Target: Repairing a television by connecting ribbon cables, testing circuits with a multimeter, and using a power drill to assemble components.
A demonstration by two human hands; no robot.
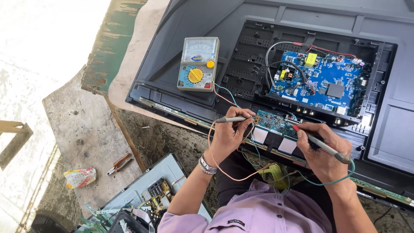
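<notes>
My left hand grips a grey test probe whose tip touches the left end of a small blue circuit board at the lower edge of an opened flat television. A second probe with a red collar is held in my right hand, its tip on the right end of that board. Thin orange and green leads run from the probes to an analog multimeter with a yellow dial, lying on the television's back. A larger blue main board sits in the open compartment.
A dismantled chassis with another circuit board lies on the ground at lower left. Orange-handled pliers and a crumpled wrapper rest on a concrete slab. A green-painted plank runs along the television's left side.
</notes>
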